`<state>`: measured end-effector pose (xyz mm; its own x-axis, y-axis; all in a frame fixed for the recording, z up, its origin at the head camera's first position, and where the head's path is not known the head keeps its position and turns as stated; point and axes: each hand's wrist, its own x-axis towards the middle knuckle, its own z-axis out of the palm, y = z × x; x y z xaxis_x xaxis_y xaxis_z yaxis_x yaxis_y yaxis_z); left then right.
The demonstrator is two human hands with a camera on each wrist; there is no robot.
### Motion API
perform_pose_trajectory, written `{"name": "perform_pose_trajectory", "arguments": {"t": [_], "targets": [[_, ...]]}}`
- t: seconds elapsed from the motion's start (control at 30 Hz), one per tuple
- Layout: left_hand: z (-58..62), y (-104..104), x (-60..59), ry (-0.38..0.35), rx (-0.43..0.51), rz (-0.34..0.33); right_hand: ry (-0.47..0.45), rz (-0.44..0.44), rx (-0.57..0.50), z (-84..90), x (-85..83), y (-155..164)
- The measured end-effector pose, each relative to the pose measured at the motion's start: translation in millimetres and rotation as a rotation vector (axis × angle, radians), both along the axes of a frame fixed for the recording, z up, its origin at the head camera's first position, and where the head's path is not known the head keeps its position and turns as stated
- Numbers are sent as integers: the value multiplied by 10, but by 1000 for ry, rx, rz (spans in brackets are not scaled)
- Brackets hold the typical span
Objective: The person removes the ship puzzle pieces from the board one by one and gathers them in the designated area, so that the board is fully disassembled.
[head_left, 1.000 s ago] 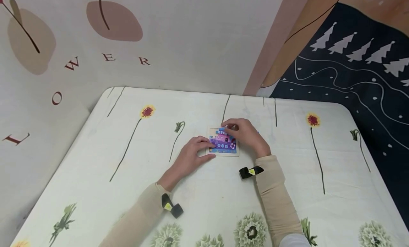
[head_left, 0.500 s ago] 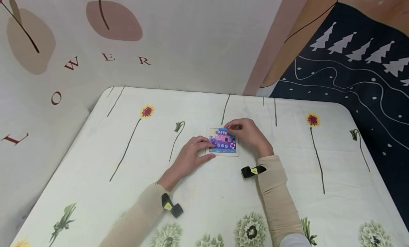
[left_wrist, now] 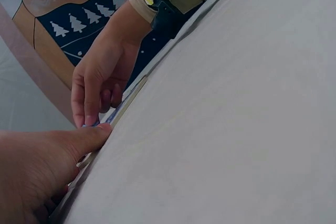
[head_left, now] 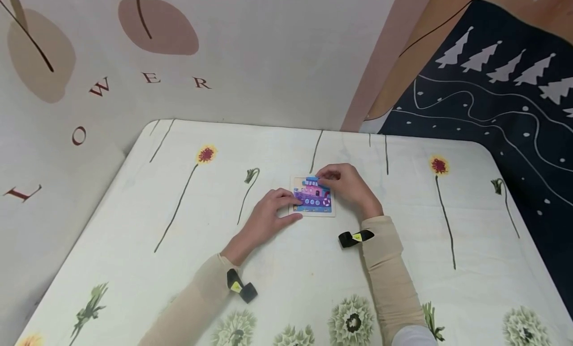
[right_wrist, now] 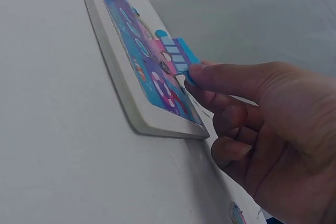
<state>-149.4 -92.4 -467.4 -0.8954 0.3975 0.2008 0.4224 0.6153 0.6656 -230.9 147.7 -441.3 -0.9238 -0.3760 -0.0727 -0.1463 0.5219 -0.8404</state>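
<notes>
A small wooden jigsaw puzzle [head_left: 312, 209] with a purple and pink ship picture lies in a pale frame on the table. My left hand [head_left: 267, 214] holds it at its left side, a fingertip on the picture and the thumb [left_wrist: 94, 137] at the near edge. At the upper right of the puzzle, my right hand [head_left: 346, 184] pinches a blue and purple puzzle piece [right_wrist: 178, 53] with pale windows between thumb and index finger. The piece is tilted over the picture, and its underside is hidden. The other fingers of that hand are curled.
A flower-printed white cloth [head_left: 179, 286] covers the table. In the right wrist view a small colourful piece [right_wrist: 237, 213] lies beyond the right hand, partly cut off by the frame. A printed wall covering [head_left: 268, 52] stands along the table's far edge.
The right hand has shifted slightly right over the puzzle's upper right, showing more of the ship's top. The left hand has stayed in place.
</notes>
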Motion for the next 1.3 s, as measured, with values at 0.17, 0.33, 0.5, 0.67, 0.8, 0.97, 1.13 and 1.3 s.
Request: {"name": "perform_pose_trajectory", "arguments": {"t": [0.17, 0.33, 0.5, 0.67, 0.8, 0.97, 1.13, 1.3], "targets": [[8, 21, -13, 2, -13, -9, -15, -12, -38, -26, 0, 28], [10, 39, -22, 71, -142, -57, -32, -13, -71, -24, -1, 40], [18, 61, -34, 138, -235, -97, -37, -10, -63, -12, -16, 49], [34, 80, -34, 131, -271, -90, -52, -5, -71, 6, -25, 45], [32, 114, -33, 112, -325, -69, -63, 0, -78, 15, -22, 36], [29, 203, -56, 127, -394, -53, -85, -16, -73, -10, -14, 40], [4, 220, -45, 113, -414, -26, -86, 18, -64, -27, -3, 18], [-8, 217, -59, 107, -389, -29, -84, 14, -77, -36, -3, 26]]}}
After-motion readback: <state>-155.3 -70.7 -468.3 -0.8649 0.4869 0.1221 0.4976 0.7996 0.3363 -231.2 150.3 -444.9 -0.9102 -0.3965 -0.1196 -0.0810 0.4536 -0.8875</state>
